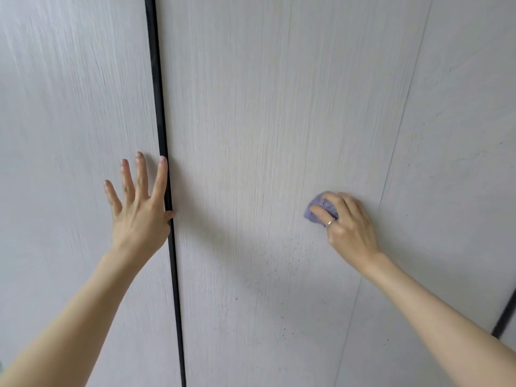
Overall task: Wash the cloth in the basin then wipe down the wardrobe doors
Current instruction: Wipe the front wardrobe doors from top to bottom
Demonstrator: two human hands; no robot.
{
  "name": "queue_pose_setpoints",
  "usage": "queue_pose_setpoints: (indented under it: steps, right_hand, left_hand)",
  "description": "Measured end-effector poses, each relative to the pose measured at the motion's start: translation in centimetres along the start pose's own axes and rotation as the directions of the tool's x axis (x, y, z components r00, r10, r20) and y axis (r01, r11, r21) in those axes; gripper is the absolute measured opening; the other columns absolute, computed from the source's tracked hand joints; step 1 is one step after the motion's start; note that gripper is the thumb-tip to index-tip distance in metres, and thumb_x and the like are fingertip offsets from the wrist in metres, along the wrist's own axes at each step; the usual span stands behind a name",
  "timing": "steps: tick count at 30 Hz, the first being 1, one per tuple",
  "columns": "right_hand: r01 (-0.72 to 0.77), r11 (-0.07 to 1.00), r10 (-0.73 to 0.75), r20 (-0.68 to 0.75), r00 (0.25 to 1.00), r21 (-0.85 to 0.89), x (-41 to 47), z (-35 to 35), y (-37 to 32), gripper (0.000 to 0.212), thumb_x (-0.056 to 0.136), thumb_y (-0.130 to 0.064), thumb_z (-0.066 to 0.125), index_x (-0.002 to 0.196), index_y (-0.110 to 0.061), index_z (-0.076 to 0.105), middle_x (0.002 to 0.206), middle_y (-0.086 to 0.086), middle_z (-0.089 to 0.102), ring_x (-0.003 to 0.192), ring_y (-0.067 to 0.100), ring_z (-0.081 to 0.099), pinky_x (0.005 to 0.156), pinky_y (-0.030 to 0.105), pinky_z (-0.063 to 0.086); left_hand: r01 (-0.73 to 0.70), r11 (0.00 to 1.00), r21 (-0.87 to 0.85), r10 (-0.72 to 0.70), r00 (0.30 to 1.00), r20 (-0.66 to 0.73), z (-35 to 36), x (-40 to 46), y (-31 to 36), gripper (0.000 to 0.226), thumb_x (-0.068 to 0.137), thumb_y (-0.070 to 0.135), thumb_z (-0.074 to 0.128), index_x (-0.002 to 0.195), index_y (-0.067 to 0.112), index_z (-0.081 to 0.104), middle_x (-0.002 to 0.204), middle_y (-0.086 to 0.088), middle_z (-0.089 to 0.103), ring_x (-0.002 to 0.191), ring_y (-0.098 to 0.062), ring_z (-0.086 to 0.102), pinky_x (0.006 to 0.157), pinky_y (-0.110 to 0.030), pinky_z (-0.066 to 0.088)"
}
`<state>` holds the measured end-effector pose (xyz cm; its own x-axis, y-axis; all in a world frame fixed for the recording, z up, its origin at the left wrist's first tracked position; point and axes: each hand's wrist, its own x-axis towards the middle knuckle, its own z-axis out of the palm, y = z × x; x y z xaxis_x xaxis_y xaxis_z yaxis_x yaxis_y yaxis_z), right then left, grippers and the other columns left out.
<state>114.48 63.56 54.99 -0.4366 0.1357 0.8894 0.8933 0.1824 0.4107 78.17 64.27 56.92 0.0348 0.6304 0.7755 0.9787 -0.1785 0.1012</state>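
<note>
Wardrobe doors: pale grey-white panels with fine vertical wood grain, filling the whole view. Left door (69, 135), separated from the middle door (265, 121) by a dark vertical gap (160, 121) that runs top to bottom, leaning slightly rightward toward the bottom of the view. A thin seam (402, 115) divides the middle door from a further panel (460, 135) on the right; a short dark strip (504, 319) shows at the lower right edge. Small dark specks are scattered on the lower middle door. Cloth (317, 209): lilac, bunched into a small wad, on the middle door near its right seam, at about mid-height of the view; mostly hidden, only its left portion protrudes beyond the fingers, so its long axis cannot be told. Right hand (346, 222): fingers curled over the cloth, gripping it and holding it against the door surface, knuckles toward the camera; a ring shows on one finger. Left hand (139, 210): flat against the left door, fingers straight, spread and pointing upward, index finger along the dark gap, thumb tip touching the gap's edge; holds nothing. Both forearms are bare and reach up from the lower corners.
</note>
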Motion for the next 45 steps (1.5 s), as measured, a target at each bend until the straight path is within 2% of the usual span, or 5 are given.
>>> queue_pose_setpoints:
  steps: [7, 22, 31, 40, 45]
  right_hand:
    - [-0.339, 0.941, 0.337, -0.144, 0.93, 0.014, 8.4, -2.2, 5.7, 0.044, 0.071, 0.01, 0.051, 0.109, -0.009, 0.063, 0.104, 0.016, 0.055, 0.091, 0.029, 0.042, 0.063, 0.038, 0.046]
    - [-0.501, 0.853, 0.509, -0.027, 0.86, 0.145, 2.8, -2.2, 4.0, 0.047, 0.066, 0.014, 0.056, 0.108, -0.007, 0.064, 0.105, 0.019, 0.049, 0.094, 0.027, 0.039, 0.06, 0.035, 0.045]
    - [-0.472, 0.863, 0.402, 0.323, 0.857, 0.179, -12.6, -0.9, -3.8, 0.071, 0.057, 0.019, 0.074, 0.111, -0.021, 0.052, 0.105, -0.002, 0.041, 0.087, 0.017, 0.041, 0.053, 0.029, 0.047]
    - [-0.523, 0.823, 0.521, 0.072, 0.851, 0.221, -2.2, -0.4, -1.9, 0.06, 0.065, 0.019, 0.06, 0.115, -0.012, 0.058, 0.109, 0.009, 0.043, 0.095, 0.026, 0.042, 0.064, 0.036, 0.047]
    - [-0.419, 0.874, 0.364, 0.24, 0.9, 0.246, -10.5, 0.8, -7.6, 0.055, 0.066, 0.009, 0.069, 0.11, -0.022, 0.058, 0.107, -0.001, 0.041, 0.089, 0.02, 0.042, 0.055, 0.031, 0.047]
  left_hand:
    - [0.006, 1.0, -0.015, -0.007, 0.999, -0.046, 0.3, -0.3, -0.5, 0.099, 0.081, 0.011, 0.071, 0.152, 0.027, 0.003, 0.157, -0.018, -0.007, 0.143, -0.04, -0.012, 0.108, -0.066, 0.001]
    - [0.058, 0.993, -0.102, -0.062, 0.997, -0.038, 1.4, -1.7, -0.3, 0.08, 0.093, 0.013, 0.056, 0.151, 0.031, 0.004, 0.157, -0.016, -0.01, 0.142, -0.039, -0.017, 0.109, -0.065, -0.003]
    - [-0.006, 0.997, -0.073, 0.003, 0.999, -0.04, 2.2, -2.4, -1.4, 0.079, 0.091, 0.019, 0.057, 0.151, 0.029, 0.007, 0.157, -0.02, -0.006, 0.142, -0.043, -0.011, 0.106, -0.067, -0.002]
    - [0.031, 0.994, -0.108, -0.033, 0.999, -0.015, 4.4, -5.7, -1.3, 0.078, 0.09, 0.015, 0.059, 0.151, 0.028, 0.012, 0.157, -0.02, -0.005, 0.142, -0.044, -0.008, 0.107, -0.069, 0.003]
    - [0.031, 0.994, -0.104, -0.032, 0.999, -0.008, 4.8, -6.3, -1.5, 0.077, 0.091, 0.017, 0.058, 0.151, 0.028, 0.011, 0.157, -0.02, -0.005, 0.142, -0.043, -0.009, 0.107, -0.067, 0.0]
